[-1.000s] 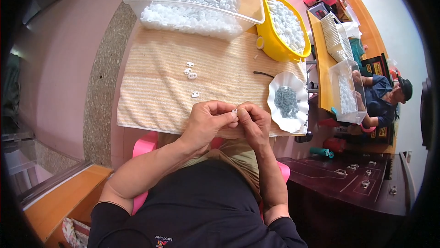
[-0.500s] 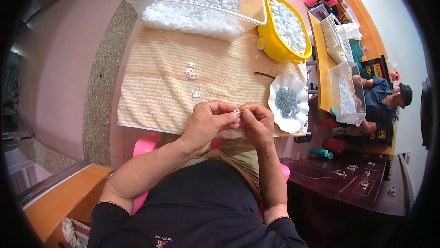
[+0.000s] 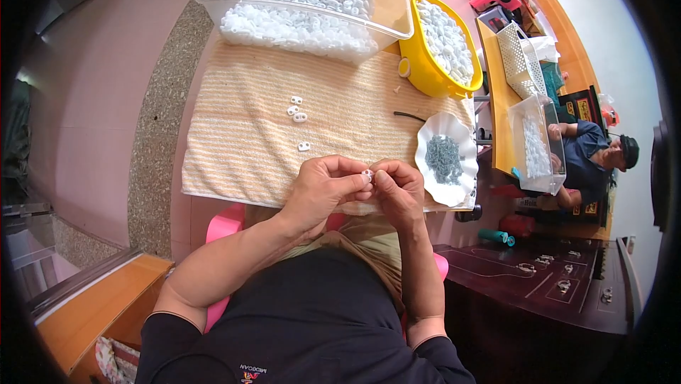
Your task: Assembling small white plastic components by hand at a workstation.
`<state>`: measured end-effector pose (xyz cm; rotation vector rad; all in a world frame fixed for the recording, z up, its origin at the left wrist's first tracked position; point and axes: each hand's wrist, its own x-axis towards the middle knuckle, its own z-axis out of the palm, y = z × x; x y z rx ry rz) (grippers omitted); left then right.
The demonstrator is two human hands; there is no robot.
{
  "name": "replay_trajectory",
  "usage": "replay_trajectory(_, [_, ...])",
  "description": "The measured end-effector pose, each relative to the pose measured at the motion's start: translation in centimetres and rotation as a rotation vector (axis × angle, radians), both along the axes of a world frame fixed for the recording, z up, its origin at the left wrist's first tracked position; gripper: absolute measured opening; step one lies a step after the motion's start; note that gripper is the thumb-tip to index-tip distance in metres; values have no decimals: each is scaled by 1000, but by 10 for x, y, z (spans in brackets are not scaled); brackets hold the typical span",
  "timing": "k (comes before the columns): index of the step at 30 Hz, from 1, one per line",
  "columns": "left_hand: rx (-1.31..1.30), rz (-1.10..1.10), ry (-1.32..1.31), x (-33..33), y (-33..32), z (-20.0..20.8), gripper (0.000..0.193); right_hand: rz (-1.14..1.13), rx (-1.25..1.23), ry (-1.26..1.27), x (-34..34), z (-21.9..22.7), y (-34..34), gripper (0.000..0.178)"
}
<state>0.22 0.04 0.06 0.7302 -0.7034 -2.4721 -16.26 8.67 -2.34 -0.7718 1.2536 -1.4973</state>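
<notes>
Over the near edge of the towel-covered table, my left hand (image 3: 323, 184) pinches a small white two-holed plastic piece (image 3: 367, 173) between thumb and fingertips. My right hand (image 3: 399, 189) is closed against the same piece from the right, its thumb and forefinger pressed together; anything small between them is hidden. Ahead on the striped towel (image 3: 241, 135) lie several similar loose pieces (image 3: 300, 118), one (image 3: 303, 147) apart from the others. To the right of my hands, a white wavy-rimmed plate (image 3: 460, 189) bears a heap of tiny grey parts (image 3: 443, 159), too small to make out singly.
A clear plastic bin (image 3: 394, 11) of white pieces stands at the far side, beside a yellow tub (image 3: 418, 64) of more. A thin black strip (image 3: 409, 114) lies near the plate. At right, a person (image 3: 592, 153) works at another table with a clear box (image 3: 557, 171).
My hands keep almost the same pose around the small white piece. At the right, the other person's hand has shifted slightly at the clear box.
</notes>
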Motion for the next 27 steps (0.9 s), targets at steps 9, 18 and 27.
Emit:
replay_trajectory(9, [-7,55,2,2,-8,2,13,-31,13,54,-1,21,-3,12])
replay_trajectory(18, [-2,264,51,11,-35,9,11,-43,55,405,-9,26,-10,10])
replay_trajectory(27, [-1,444,129,20,-50,14,12,89,106,598,-1,38,-27,7])
